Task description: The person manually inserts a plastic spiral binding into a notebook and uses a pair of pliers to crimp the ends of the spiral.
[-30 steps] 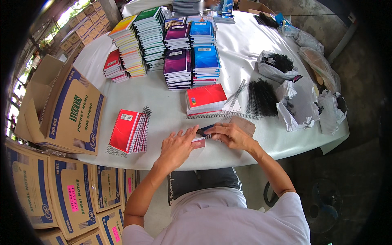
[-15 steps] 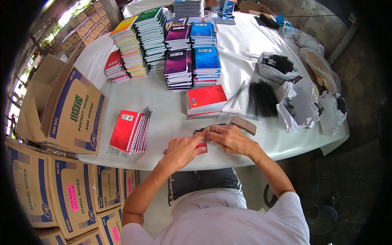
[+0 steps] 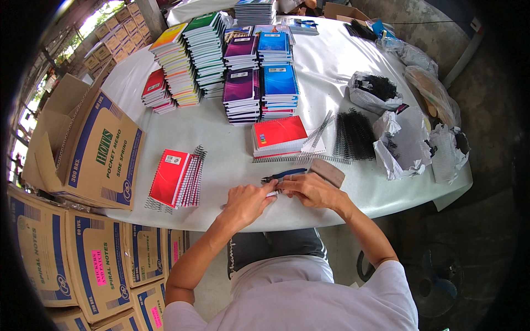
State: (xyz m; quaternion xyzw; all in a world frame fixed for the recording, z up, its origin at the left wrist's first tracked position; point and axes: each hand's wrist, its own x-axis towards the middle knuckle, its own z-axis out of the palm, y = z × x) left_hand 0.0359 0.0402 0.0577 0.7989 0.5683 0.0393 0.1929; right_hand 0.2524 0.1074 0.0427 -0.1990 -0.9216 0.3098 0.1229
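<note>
Near the table's front edge my left hand (image 3: 246,202) and my right hand (image 3: 310,189) come together, fingers pinched. Between them is a small notebook (image 3: 273,193), mostly covered by my fingers, with only a pale bit of its edge showing. Just beyond my fingertips lie blue-handled pliers (image 3: 288,174). A brown block (image 3: 328,172) rests beside my right hand. Farther out is a short stack of red notebooks (image 3: 280,132), with loose wire spirals (image 3: 317,132) next to it. To the left, red notebooks (image 3: 170,175) with spiral binding lie in a fanned pile.
Tall stacks of notebooks (image 3: 242,94) in several colours stand at the back. Black spirals (image 3: 353,135) and torn white wrappings (image 3: 403,143) lie at the right. An open carton (image 3: 105,151) stands at the left, above more cartons (image 3: 96,265). A fan (image 3: 439,278) is at the lower right.
The red cover under my hands no longer shows; the notebook seems turned. The pliers are more exposed beyond my fingers. My right hand has shifted slightly nearer, and the brown block sits differently.
</note>
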